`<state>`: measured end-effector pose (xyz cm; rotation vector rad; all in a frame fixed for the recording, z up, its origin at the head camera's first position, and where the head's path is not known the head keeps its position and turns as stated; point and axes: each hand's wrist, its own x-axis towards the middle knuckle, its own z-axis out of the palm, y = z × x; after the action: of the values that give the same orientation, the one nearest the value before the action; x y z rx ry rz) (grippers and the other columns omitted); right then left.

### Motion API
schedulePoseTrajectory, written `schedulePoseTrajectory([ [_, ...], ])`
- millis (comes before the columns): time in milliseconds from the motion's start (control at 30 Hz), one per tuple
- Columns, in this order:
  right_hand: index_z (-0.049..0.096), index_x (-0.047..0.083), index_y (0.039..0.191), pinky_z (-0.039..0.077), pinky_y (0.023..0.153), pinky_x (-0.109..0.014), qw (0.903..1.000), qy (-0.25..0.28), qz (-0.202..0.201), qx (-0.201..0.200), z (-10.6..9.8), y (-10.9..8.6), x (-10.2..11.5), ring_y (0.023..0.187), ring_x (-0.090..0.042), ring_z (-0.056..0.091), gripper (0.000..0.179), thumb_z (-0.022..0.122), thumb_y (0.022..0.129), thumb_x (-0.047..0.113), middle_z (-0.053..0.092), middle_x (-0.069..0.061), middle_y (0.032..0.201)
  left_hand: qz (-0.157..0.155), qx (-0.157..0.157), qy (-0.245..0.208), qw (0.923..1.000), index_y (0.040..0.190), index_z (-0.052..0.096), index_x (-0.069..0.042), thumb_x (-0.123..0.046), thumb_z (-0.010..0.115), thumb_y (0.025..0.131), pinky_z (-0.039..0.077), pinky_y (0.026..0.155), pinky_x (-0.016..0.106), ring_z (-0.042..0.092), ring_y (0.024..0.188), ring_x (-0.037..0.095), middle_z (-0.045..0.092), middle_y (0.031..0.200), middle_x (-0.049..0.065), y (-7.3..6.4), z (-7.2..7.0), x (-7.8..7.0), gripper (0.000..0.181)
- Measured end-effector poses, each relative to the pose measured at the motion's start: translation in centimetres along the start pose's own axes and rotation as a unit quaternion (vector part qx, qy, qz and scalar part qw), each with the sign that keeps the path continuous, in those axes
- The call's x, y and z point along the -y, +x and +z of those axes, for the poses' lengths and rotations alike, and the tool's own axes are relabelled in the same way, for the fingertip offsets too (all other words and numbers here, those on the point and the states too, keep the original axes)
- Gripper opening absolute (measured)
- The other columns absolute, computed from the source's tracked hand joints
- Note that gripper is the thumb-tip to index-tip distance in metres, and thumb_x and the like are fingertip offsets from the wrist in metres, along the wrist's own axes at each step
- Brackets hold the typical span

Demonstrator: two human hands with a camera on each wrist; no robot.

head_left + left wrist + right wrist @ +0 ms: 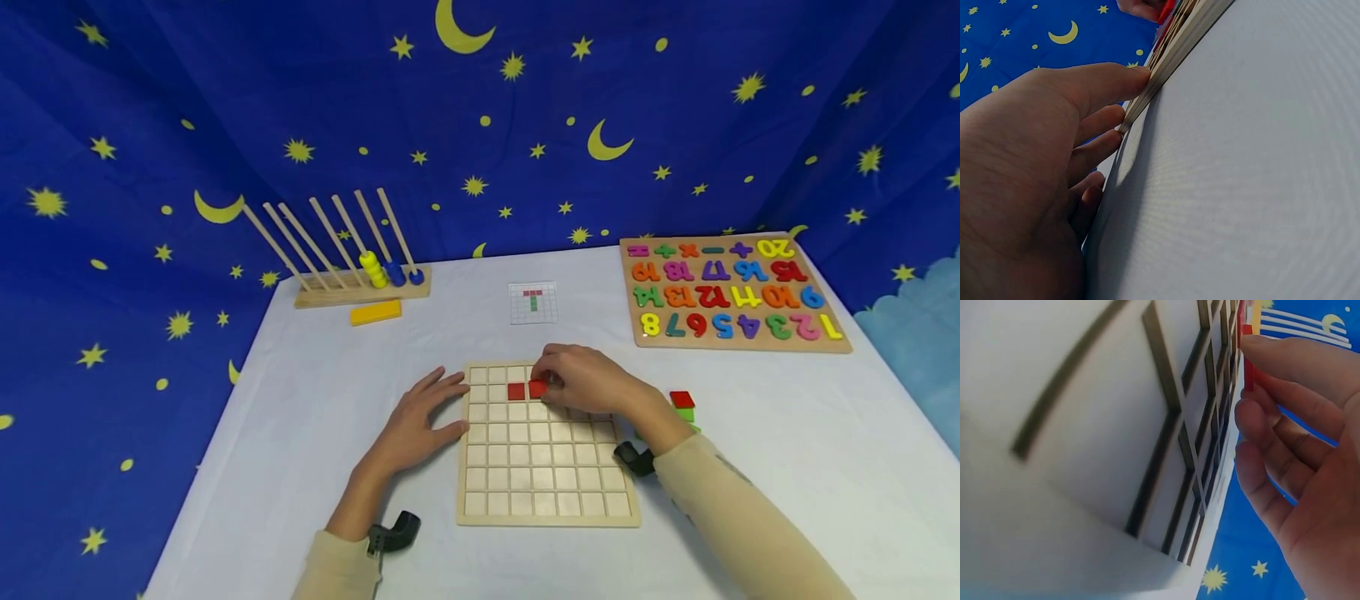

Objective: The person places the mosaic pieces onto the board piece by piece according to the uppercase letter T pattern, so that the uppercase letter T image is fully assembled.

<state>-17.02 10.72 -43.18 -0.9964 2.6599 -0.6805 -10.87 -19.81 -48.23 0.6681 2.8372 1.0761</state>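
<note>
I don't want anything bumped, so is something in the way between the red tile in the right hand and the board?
Nothing visible stands between the held tile and the board; another red tile lies to its left.

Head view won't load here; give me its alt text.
A person's right hand pinches a red tile at a wooden grid board, beside a second red tile lying in it; the left hand touches the board's left edge. Beyond lie a pattern card, a peg stand with beads and a number board.

card (533, 315) behind grid board (531, 454) — abacus (337, 296) left, number board (738, 343) right
</note>
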Motion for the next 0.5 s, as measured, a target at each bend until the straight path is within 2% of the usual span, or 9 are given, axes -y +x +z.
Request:
schedulePoseTrajectory([
  [267,0.072,0.018,0.102,0.044,0.071,-0.030,0.9998,-0.019,-0.005,0.000,0.41,0.27,-0.13,0.077,-0.010,0.051,0.022,0.077,0.080,0.021,0.059,0.009,0.094,0.009,-0.001,0.000,1.0000,0.136,0.056,-0.022,-0.038,0.071,0.086,0.021,0.105,0.062,0.021,0.142,0.020,0.041,0.148,-0.008,0.06,0.00,-0.05,0.055],
  [500,0.072,0.017,0.105,0.045,0.075,-0.031,0.9997,-0.022,-0.007,0.003,0.56,0.55,0.19,0.080,-0.009,0.051,0.026,0.077,0.081,0.026,0.060,0.008,0.097,0.013,-0.004,0.005,0.9999,0.136,0.056,-0.022,-0.039,0.071,0.087,0.022,0.105,0.061,0.021,0.142,0.021,0.041,0.148,-0.008,0.04,-0.03,0.07,0.055],
])
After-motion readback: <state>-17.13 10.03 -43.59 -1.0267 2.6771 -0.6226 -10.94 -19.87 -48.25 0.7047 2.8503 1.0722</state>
